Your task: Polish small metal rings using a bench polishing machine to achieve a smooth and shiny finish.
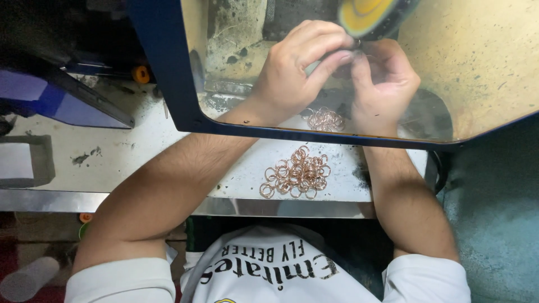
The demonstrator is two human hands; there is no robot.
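I pinch what seems to be one small ring (pixel 357 42) between my fingertips, mostly hidden. More copper-coloured rings (pixel 296 173) lie loose and overlapping in a flat pile just in front of me, and a smaller heap (pixel 325 119) sits near my wrists.

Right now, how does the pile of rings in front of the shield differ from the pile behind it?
The front pile of copper-coloured rings lies in the open on the metal bench, spread wide and sharply seen; the rear pile of rings sits behind the clear shield, is smaller and tighter, and lies just below both hands. The front pile is farther from the hands. Both hold thin round rings of the same colour, untouched.
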